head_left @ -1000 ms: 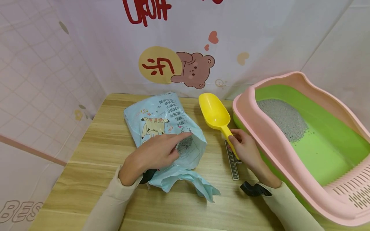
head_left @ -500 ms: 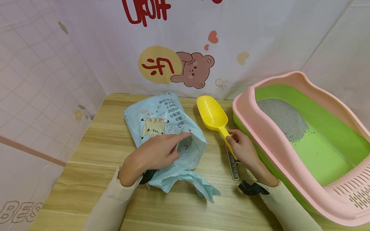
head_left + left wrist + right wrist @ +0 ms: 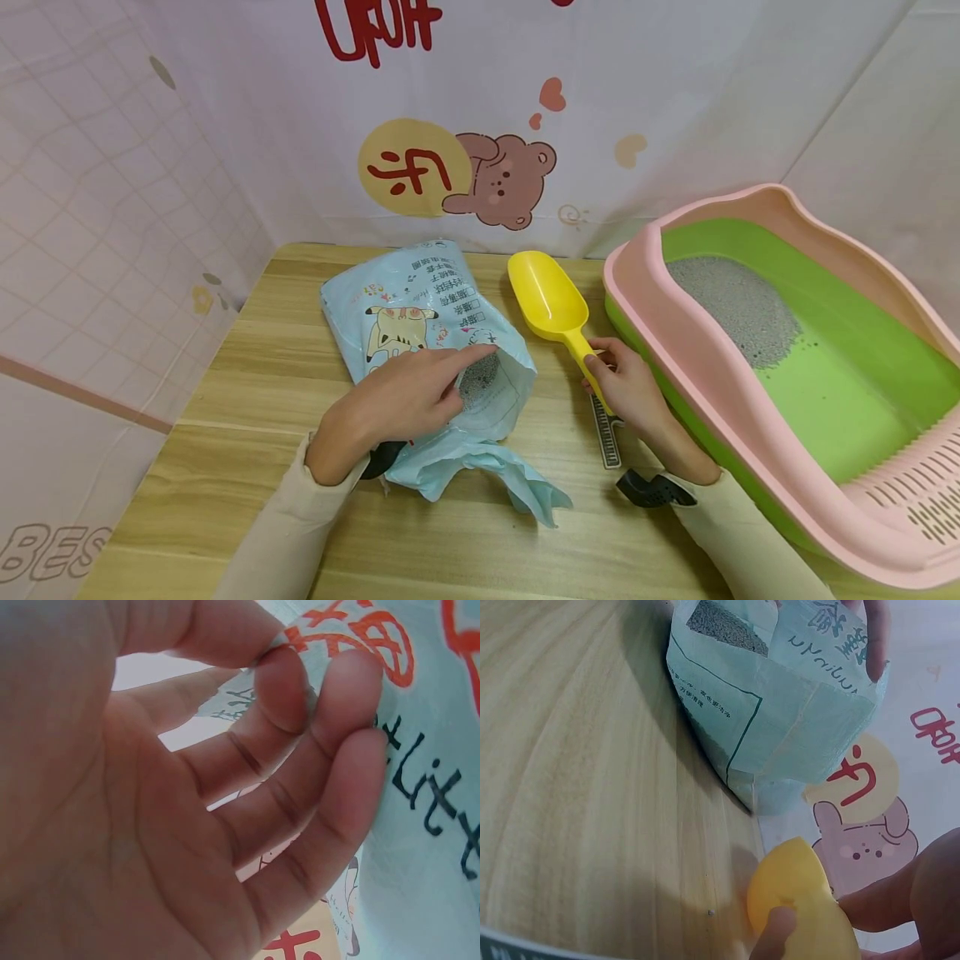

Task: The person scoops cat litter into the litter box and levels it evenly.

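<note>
A pale blue cat litter bag (image 3: 401,292) lies on the table, its torn mouth facing right with grey litter (image 3: 478,379) inside. My left hand (image 3: 408,392) is over the mouth; in the left wrist view its thumb and index finger (image 3: 281,690) pinch the bag's edge. My right hand (image 3: 633,383) grips the handle of a yellow scoop (image 3: 551,296), its bowl pointing away from me, between bag and litter box. No litter shows in the bowl. In the right wrist view the scoop (image 3: 795,892) is partly hidden by fingers.
At the right stands a litter box with a pink rim (image 3: 690,325) and green base, holding a heap of grey litter (image 3: 738,308). A thin slotted strip (image 3: 606,437) lies under the scoop's handle. A printed cloth wall (image 3: 300,167) closes off the back.
My right hand has moved the scoop slightly left, toward the bag, and a little nearer to me. My left hand and the bag have stayed in place.
</note>
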`<state>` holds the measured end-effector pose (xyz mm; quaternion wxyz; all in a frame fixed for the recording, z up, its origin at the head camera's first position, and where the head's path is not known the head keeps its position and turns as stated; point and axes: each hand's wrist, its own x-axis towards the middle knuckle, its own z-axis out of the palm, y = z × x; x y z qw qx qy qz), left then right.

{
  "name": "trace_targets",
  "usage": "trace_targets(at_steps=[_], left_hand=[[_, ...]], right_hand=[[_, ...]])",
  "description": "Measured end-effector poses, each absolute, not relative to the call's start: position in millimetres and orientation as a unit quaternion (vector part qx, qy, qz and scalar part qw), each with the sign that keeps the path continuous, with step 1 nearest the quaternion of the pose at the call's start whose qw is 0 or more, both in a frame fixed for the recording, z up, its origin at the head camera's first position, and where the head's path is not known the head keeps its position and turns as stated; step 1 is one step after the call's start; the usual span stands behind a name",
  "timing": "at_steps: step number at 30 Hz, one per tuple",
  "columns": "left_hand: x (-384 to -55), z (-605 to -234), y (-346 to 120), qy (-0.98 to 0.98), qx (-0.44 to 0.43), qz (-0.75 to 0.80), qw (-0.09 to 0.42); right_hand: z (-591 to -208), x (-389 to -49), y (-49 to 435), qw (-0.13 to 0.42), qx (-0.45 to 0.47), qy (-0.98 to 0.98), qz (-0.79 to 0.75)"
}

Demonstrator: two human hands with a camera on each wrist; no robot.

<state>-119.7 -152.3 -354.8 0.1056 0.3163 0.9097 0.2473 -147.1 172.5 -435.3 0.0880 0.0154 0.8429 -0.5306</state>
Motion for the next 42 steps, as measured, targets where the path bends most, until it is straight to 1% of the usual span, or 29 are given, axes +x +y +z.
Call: trace_targets(at_steps=[10,27,34,42], left_hand=[[-119.6,-355.7,-152.3,0.909,0.318,0.248,0.103],[-119.4,-355.1,-151.9,0.908,0.325,0.244,0.098],[-119.4,-354.6,-151.2,0.91,0.328,0.237,0.092],[-118.8,-354.4,-150.9,0.91,0.327,0.237,0.095]], right_hand=[[-432.5,-145.9,169.3,0.098,0.008,0.841,-0.532],[-435.5,-141.9,165.8,0.131,0.012,0.831,-0.54],[-436.9,-141.5,165.1,0.113,-0.005,0.87,-0.479],[-437.5,-139.8,163.4,0.114,-0.016,0.873,-0.474]])
